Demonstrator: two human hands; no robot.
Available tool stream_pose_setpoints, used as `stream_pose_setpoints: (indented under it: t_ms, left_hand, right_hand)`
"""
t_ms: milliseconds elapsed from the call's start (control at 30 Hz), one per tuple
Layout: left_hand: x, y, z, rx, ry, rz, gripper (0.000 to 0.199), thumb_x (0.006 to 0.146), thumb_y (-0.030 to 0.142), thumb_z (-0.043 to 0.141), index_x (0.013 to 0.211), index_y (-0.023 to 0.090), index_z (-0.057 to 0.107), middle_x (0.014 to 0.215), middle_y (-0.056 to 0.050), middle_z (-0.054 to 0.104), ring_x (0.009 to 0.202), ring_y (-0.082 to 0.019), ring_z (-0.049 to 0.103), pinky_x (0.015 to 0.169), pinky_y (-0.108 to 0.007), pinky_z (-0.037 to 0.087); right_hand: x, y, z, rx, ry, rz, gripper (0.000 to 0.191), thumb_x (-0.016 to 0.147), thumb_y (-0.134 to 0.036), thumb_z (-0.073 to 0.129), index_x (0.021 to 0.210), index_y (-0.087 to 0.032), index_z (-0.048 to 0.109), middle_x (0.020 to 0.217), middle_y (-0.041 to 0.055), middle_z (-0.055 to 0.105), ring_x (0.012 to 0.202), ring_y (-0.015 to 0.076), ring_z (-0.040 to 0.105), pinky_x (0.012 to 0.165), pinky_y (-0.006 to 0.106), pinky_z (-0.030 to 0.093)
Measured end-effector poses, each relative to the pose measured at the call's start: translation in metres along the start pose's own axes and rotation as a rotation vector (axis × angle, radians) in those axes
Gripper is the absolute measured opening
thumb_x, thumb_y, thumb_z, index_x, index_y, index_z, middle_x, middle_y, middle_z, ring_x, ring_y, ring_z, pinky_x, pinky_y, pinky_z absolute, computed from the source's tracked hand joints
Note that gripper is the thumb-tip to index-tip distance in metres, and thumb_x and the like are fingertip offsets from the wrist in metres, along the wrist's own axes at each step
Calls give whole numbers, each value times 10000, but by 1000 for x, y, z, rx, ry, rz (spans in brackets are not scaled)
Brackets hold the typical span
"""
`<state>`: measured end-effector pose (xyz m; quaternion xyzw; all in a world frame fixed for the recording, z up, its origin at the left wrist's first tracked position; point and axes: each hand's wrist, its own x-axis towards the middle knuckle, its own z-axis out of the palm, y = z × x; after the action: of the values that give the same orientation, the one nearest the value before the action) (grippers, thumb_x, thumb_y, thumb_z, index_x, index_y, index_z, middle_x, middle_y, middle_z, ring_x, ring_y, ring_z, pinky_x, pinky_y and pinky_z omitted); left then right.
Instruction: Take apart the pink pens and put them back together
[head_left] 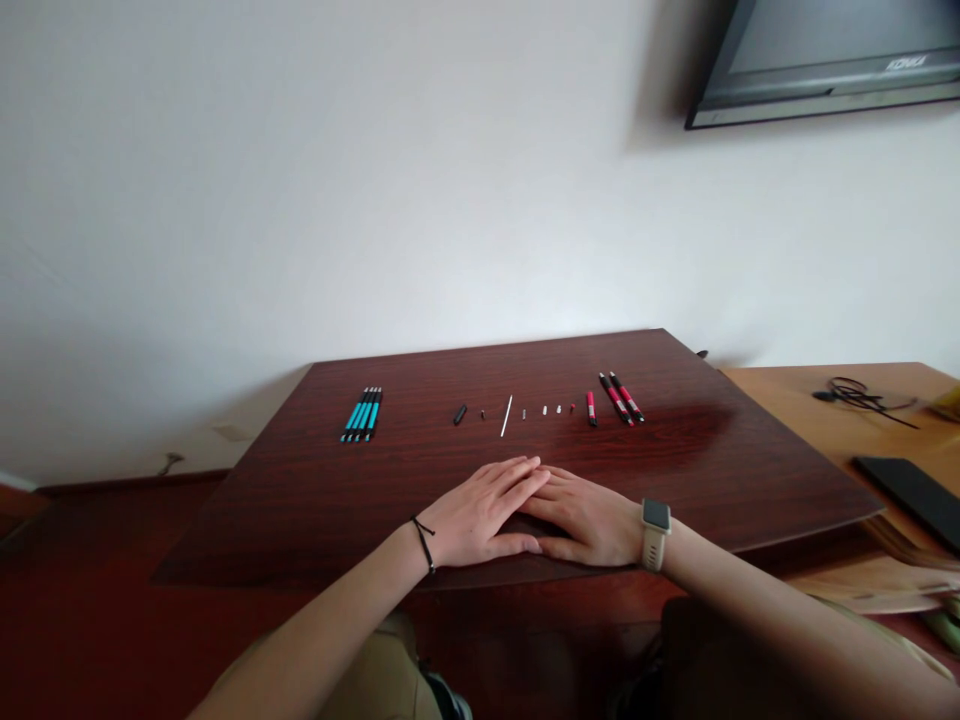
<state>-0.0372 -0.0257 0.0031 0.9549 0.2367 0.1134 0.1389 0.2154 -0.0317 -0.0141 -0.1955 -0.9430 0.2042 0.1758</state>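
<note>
My left hand (484,512) lies flat near the table's front edge, its fingers resting over those of my right hand (589,515). Neither hand holds anything. Beyond them a row of pen parts crosses the table: a black grip (460,414), a tiny dark piece (483,414), a thin white refill (506,416), a small grey piece (524,413), two small white pieces (545,410), a tiny red piece (573,408) and a red barrel (592,409). Several turquoise pens (362,414) lie side by side at the left. Two red and black pens (621,398) lie at the right.
The dark red table (420,375) stands against a white wall. On its right is a wooden desk (780,390) with a black cable (859,395) and a flat black object (911,495). A screen (832,60) hangs at the upper right.
</note>
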Motion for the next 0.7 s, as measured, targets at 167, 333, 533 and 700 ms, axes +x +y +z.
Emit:
stream_pose_setpoints:
  t_ms: [167,333,533,700]
  left_hand:
    - [-1,-1,-1,7,1,-6,903,1046,661,525,1750,258,129,1763,-165,317,1637,-318,317,1328,-495,314]
    - [-4,-6,-1,42,-42,-46,895,1060,639,518,1752,240,114,1790,-158,243,1659,-307,262,1337,-487,297]
    - [-6,-8,-1,77,-65,-82,847,1060,644,512,1742,257,191,1799,-134,220,1659,-311,259,1335,-497,291]
    - [-6,-10,-3,94,-66,-95,785,1061,639,515,1719,277,286,1791,-116,256,1648,-308,291,1327,-500,308]
  right_hand:
    - [0,2,-5,25,3,-15,634,1047,-459,635,1614,-209,505,1576,152,603,1526,320,482,1314,563,302]
    - [-8,12,-11,-9,-18,43,662,1046,-500,636,1635,-239,481,1664,143,508,1582,334,408,1322,586,288]
    - [-19,19,-15,-38,-9,116,695,1058,-514,615,1683,-302,399,1722,113,428,1635,329,316,1333,601,258]
    - [-20,19,-15,-40,-6,132,694,1059,-520,612,1685,-309,398,1740,110,395,1634,326,320,1335,597,255]
